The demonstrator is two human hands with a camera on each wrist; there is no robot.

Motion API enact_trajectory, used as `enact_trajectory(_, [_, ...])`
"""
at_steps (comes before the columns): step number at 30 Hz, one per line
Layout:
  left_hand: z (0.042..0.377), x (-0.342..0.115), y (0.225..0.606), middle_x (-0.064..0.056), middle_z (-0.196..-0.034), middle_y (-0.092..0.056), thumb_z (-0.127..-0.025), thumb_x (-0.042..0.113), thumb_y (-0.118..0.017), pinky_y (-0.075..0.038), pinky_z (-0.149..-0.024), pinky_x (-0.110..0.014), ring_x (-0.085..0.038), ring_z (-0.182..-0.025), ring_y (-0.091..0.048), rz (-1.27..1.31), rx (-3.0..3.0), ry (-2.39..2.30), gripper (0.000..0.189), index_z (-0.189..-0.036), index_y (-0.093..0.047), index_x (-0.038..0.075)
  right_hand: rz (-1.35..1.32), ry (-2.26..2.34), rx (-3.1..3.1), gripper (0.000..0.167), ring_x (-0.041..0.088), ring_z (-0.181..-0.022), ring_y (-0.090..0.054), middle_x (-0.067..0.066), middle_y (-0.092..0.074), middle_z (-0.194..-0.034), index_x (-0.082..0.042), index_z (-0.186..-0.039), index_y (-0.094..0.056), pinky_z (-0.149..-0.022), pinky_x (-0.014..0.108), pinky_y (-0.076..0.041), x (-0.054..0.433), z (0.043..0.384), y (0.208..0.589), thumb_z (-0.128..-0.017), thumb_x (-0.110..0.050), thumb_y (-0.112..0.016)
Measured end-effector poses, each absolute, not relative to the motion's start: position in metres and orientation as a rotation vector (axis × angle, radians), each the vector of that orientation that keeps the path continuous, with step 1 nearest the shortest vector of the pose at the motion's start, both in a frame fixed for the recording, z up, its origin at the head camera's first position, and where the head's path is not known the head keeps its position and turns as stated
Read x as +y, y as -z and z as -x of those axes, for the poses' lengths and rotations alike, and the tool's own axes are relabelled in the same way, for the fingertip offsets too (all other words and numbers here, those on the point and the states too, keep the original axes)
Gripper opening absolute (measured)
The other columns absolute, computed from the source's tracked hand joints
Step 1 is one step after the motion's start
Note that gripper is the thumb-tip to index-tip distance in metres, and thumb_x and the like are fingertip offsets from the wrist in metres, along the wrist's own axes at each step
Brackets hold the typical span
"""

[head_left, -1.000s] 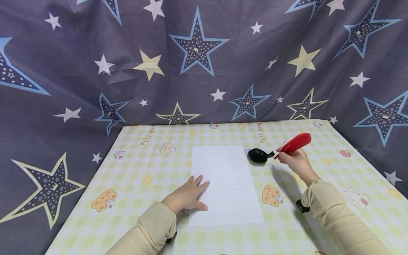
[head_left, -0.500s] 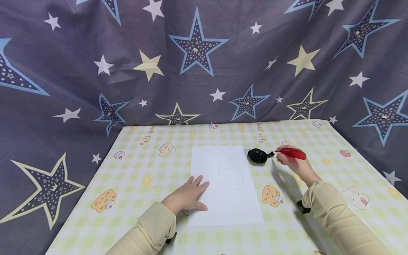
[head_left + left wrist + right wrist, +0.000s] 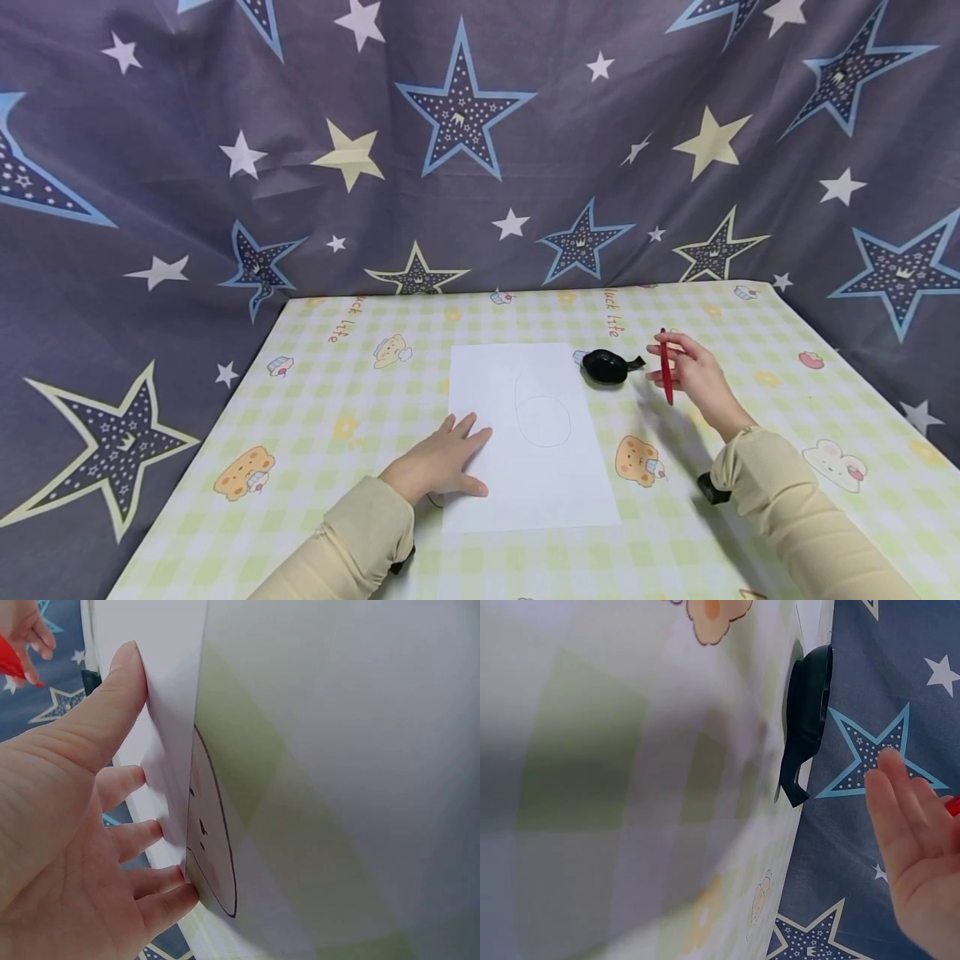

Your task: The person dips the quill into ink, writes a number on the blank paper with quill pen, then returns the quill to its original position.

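A white sheet of paper (image 3: 540,492) lies on the checked tablecloth, marked with a thin line in the shape of a 6 (image 3: 517,417). My left hand (image 3: 442,458) rests on its left edge with fingers spread; the left wrist view shows the thumb (image 3: 112,705) over the paper. Beyond the sheet's right side, my right hand (image 3: 697,379) holds a slim red feather-shaped pen (image 3: 666,371), now seen nearly edge-on, between its fingers. Close to those fingertips sits a glossy black oval dish (image 3: 604,367) with a short tail-like handle, seen from the side in the right wrist view.
The cloth (image 3: 375,508) covers the table and carries printed bears, cakes and flowers. A dark curtain (image 3: 300,100) with stars hangs behind the table and at both sides. A black wrist device (image 3: 712,489) shows under the right sleeve.
The red pen has turned in my right hand, from slanting up to the right, through lying level, to nearly upright and edge-on. The left hand, paper and black dish have stayed put.
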State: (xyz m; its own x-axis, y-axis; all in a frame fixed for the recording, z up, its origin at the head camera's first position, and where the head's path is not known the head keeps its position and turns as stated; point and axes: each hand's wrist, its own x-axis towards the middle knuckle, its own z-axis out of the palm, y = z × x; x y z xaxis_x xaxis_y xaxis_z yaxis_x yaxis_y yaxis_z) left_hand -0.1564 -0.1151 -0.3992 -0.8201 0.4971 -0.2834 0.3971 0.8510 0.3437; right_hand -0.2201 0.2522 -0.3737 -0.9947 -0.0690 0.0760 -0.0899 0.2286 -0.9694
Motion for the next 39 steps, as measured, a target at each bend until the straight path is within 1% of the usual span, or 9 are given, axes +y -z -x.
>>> enact_trajectory(4, [0.156, -0.115, 0.400, -0.019, -0.148, -0.020, -0.075, 0.043, -0.071, -0.022, -0.103, -0.053, -0.045, -0.133, -0.013, -0.664, 2.664, -0.388, 0.083, -0.142, -0.036, 0.008, -0.065, -1.901, -2.451, 0.035, 0.024, -0.074, -0.067, -0.001, -0.063, -0.099, 0.003, -0.120, -0.046, -0.066, 0.032, -0.054, 0.251, 0.218, 0.371, -0.099, -0.024, -0.039])
enact_trajectory(7, [0.157, -0.115, 0.400, -0.019, -0.149, -0.020, -0.076, 0.043, -0.071, -0.022, -0.104, -0.053, -0.044, -0.133, -0.013, -0.658, 2.661, -0.386, 0.083, -0.142, -0.036, 0.009, -0.048, -1.827, -2.509, 0.038, 0.021, -0.066, -0.065, 0.001, -0.062, -0.090, 0.002, -0.112, -0.048, -0.063, 0.033, -0.054, 0.250, 0.218, 0.371, -0.092, -0.029, -0.057])
enact_trajectory(9, [0.157, -0.115, 0.400, -0.018, -0.149, -0.019, -0.076, 0.043, -0.071, -0.022, -0.104, -0.053, -0.044, -0.133, -0.013, -0.658, 2.661, -0.382, 0.083, -0.142, -0.035, 0.009, -0.063, -1.781, -2.565, 0.036, 0.017, -0.063, -0.062, 0.003, -0.060, -0.087, 0.002, -0.111, -0.048, -0.061, 0.034, -0.054, 0.250, 0.218, 0.373, -0.089, -0.024, -0.062])
enact_trajectory(15, [0.156, -0.115, 0.399, -0.019, -0.148, -0.020, -0.075, 0.043, -0.071, -0.022, -0.103, -0.054, -0.044, -0.133, -0.013, -0.658, 2.661, -0.376, 0.083, -0.142, -0.036, 0.009, -0.150, -1.658, -2.714, 0.034, 0.016, -0.065, -0.060, 0.019, -0.056, -0.096, 0.004, -0.116, -0.046, -0.054, 0.038, -0.054, 0.250, 0.220, 0.379, -0.087, -0.008, -0.060])
enact_trajectory(21, [0.156, -0.115, 0.398, -0.019, -0.148, -0.020, -0.075, 0.043, -0.071, -0.022, -0.103, -0.053, -0.045, -0.133, -0.014, -0.661, 2.663, -0.380, 0.082, -0.142, -0.036, 0.008, -0.246, -1.401, -2.830, 0.039, 0.023, -0.070, -0.061, 0.028, -0.059, -0.102, 0.003, -0.120, -0.046, -0.049, 0.038, -0.052, 0.249, 0.222, 0.382, -0.084, -0.002, -0.061])
enact_trajectory(27, [0.156, -0.115, 0.398, -0.019, -0.148, -0.021, -0.075, 0.043, -0.071, -0.022, -0.103, -0.053, -0.045, -0.133, -0.014, -0.664, 2.666, -0.382, 0.082, -0.142, -0.036, 0.008, -0.218, -1.152, -2.936, 0.064, 0.037, -0.090, -0.061, 0.033, -0.057, -0.108, 0.006, -0.135, -0.029, -0.060, 0.034, -0.053, 0.247, 0.224, 0.383, -0.082, -0.006, -0.063])
enact_trajectory(31, [0.156, -0.115, 0.399, -0.020, -0.148, -0.021, -0.075, 0.043, -0.071, -0.022, -0.103, -0.054, -0.045, -0.133, -0.014, -0.668, 2.666, -0.386, 0.082, -0.142, -0.036, 0.008, -0.175, -1.096, -2.991, 0.059, 0.039, -0.095, -0.059, 0.034, -0.055, -0.111, 0.014, -0.128, -0.036, -0.065, 0.035, -0.054, 0.245, 0.224, 0.384, -0.080, -0.008, -0.062])
enact_trajectory(35, [0.156, -0.115, 0.399, -0.019, -0.148, -0.021, -0.076, 0.043, -0.071, -0.022, -0.103, -0.053, -0.045, -0.133, -0.014, -0.669, 2.665, -0.383, 0.082, -0.142, -0.036, 0.008, -0.156, -1.018, -3.039, 0.051, 0.031, -0.081, -0.061, 0.029, -0.059, -0.102, 0.013, -0.121, -0.046, -0.062, 0.033, -0.053, 0.243, 0.225, 0.385, -0.079, -0.009, -0.064])
enact_trajectory(39, [0.156, -0.115, 0.399, -0.019, -0.148, -0.021, -0.076, 0.042, -0.071, -0.022, -0.104, -0.052, -0.045, -0.133, -0.014, -0.667, 2.668, -0.385, 0.081, -0.141, -0.037, 0.008, -0.104, -0.904, -3.130, 0.051, 0.020, -0.068, -0.055, 0.019, -0.058, -0.090, 0.010, -0.121, -0.048, -0.057, 0.030, -0.048, 0.241, 0.228, 0.387, -0.079, -0.012, -0.067])
